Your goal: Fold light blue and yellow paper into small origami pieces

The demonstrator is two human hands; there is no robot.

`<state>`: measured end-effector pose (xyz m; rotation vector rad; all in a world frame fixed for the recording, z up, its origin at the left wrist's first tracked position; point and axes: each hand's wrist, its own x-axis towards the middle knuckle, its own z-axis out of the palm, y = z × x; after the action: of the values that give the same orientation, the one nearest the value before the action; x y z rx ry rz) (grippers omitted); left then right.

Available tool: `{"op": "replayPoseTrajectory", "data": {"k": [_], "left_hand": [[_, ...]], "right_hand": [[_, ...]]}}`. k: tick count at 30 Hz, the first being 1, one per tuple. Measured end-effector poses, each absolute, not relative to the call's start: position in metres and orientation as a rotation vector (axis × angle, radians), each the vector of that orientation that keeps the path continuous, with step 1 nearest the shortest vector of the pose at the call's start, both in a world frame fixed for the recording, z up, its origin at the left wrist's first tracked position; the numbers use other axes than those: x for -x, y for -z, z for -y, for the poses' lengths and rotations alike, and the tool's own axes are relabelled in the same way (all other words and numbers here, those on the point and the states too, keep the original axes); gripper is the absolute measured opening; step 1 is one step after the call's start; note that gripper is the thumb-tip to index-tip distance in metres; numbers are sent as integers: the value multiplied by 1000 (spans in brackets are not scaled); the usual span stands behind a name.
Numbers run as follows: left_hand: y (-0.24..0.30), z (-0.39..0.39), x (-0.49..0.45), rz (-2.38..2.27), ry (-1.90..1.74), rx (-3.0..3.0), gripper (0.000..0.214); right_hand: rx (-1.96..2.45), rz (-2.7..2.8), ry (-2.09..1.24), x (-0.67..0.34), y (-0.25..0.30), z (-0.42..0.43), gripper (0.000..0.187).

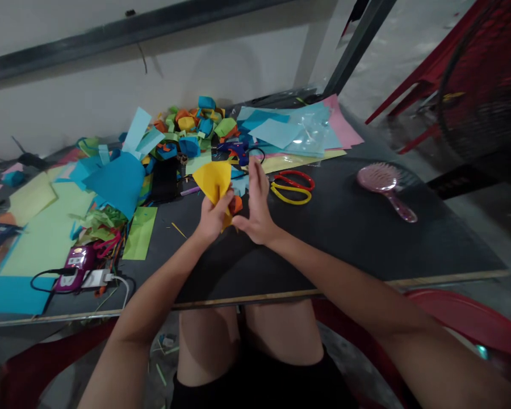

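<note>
My left hand (pixel 212 218) is closed round the lower part of a yellow paper sheet (pixel 213 179) folded into a cone-like shape, held above the dark table (pixel 344 244). My right hand (pixel 256 205) is beside it with fingers stretched upward and its thumb pressed against the paper's base, where a bit of orange paper (pixel 237 204) shows. Both hands meet over the table's middle.
Red and yellow scissors (pixel 293 187) lie just right of my hands. A pink hairbrush (pixel 386 186) rests at the right. A heap of folded coloured paper pieces (pixel 193 128), blue sheets (pixel 117 176), a glue gun (pixel 237 150) and a purple device (pixel 74 267) with cables fill the left and back.
</note>
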<state>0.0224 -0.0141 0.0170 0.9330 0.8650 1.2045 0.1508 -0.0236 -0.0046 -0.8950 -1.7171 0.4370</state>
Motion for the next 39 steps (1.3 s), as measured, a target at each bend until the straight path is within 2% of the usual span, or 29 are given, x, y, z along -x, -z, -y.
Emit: {"op": "replayPoseTrajectory", "data": {"k": [2, 5, 9, 11, 15, 20, 33, 39], "left_hand": [[-25, 11, -17, -691, -979, -817, 14], [-29, 8, -9, -591, -579, -734, 26], [-24, 6, -5, -526, -383, -776, 37], [-20, 5, -6, -570, -395, -864, 37], [-16, 2, -6, -829, -579, -1100, 23], [-18, 2, -4, -895, -590, -1200, 26], [-9, 0, -3, -828, -669, -1401, 42], [-16, 4, -4, -911, -624, -1466, 36]], "right_hand": [[855, 1544, -681, -153, 1, 18, 88], [815, 1304, -1114, -150, -1, 12, 70], [860, 1149, -1384, -147, -4, 12, 52], [899, 1107, -1400, -148, -6, 13, 49], [963, 1018, -1286, -154, -8, 9, 42], [1002, 929, -1076, -161, -4, 0, 33], [897, 949, -1057, -163, 0, -2, 40], [949, 908, -1039, -164, -2, -3, 43]]}}
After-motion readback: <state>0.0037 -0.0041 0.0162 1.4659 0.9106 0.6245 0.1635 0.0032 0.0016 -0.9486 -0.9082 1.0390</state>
